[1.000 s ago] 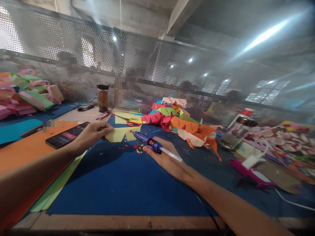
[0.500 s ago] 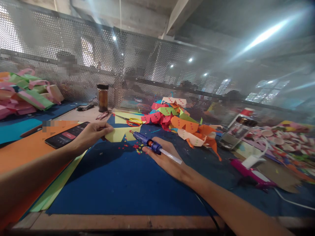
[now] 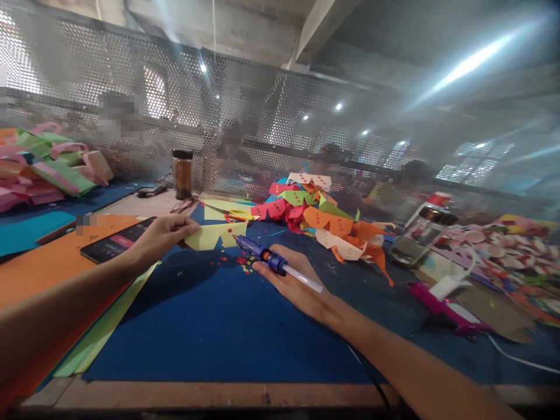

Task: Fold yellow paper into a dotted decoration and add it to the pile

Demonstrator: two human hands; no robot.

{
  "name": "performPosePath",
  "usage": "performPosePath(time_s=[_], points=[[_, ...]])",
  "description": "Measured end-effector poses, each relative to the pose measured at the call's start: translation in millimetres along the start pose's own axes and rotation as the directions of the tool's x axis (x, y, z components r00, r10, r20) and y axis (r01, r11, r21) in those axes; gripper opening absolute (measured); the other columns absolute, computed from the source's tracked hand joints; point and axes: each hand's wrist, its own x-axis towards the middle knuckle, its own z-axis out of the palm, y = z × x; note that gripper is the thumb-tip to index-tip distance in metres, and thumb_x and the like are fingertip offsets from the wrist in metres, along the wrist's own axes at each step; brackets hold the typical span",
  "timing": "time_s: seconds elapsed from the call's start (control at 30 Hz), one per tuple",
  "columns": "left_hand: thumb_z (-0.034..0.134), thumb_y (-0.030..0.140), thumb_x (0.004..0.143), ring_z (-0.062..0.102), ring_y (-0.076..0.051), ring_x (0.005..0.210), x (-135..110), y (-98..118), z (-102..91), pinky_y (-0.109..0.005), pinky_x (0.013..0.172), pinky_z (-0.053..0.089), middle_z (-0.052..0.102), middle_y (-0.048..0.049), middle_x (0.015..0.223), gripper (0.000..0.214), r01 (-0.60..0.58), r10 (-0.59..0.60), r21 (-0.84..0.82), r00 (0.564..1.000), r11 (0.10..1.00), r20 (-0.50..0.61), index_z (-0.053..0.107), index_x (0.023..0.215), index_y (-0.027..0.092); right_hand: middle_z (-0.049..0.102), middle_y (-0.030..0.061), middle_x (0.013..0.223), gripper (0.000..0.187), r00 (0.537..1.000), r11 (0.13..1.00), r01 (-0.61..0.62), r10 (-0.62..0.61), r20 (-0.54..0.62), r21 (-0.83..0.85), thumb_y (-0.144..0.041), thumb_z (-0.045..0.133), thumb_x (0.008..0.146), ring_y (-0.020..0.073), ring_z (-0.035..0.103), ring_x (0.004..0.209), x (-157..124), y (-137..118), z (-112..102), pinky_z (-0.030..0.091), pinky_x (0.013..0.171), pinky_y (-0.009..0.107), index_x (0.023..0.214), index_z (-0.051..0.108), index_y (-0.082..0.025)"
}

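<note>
My left hand [image 3: 172, 233] pinches the left end of a yellow paper cutout [image 3: 205, 237], which is held above the blue work surface. A small red piece [image 3: 230, 230] sits on the cutout near its right end. My right hand [image 3: 293, 277] is wrapped around a blue glue gun [image 3: 262, 255], with a clear glue stick [image 3: 304, 278] jutting from its back. The gun's nozzle points left, close to the red piece; whether it touches the paper I cannot tell. Below lie tiny red and yellow paper bits [image 3: 245, 262]. Yellow-handled scissors [image 3: 238, 215] rest just behind the cutout.
A pile of colourful paper cutouts [image 3: 328, 219] lies behind my right hand. At left are a phone [image 3: 118, 239] and orange sheets [image 3: 39, 274]. A dark-capped jar [image 3: 182, 175] stands at the back. To the right are a clear bottle [image 3: 417, 236] and a magenta power strip [image 3: 450, 309].
The yellow cutout has shifted slightly left and up in my left hand. The nozzle, over the red piece before, is now a little apart from it, to its right.
</note>
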Motion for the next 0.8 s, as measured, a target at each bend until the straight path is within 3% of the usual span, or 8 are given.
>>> performPosePath(time_s=[0.8], points=[[0.071,0.056,0.071,0.057,-0.014,0.063,-4.2,11.7,2.0,-0.025,0.06,0.044,0.064,-0.001,0.066,0.041,0.03,-0.03,0.026,1.0,0.999,0.007,0.068,0.076,0.016,0.055,-0.0023,0.067,0.033,0.994,0.993,0.095,-0.098,-0.039,-0.073,-0.042,0.058,0.092,0.0121,0.048,0.06,0.1,13.2,5.1,0.031,0.055,0.028,0.069,0.046,-0.021]])
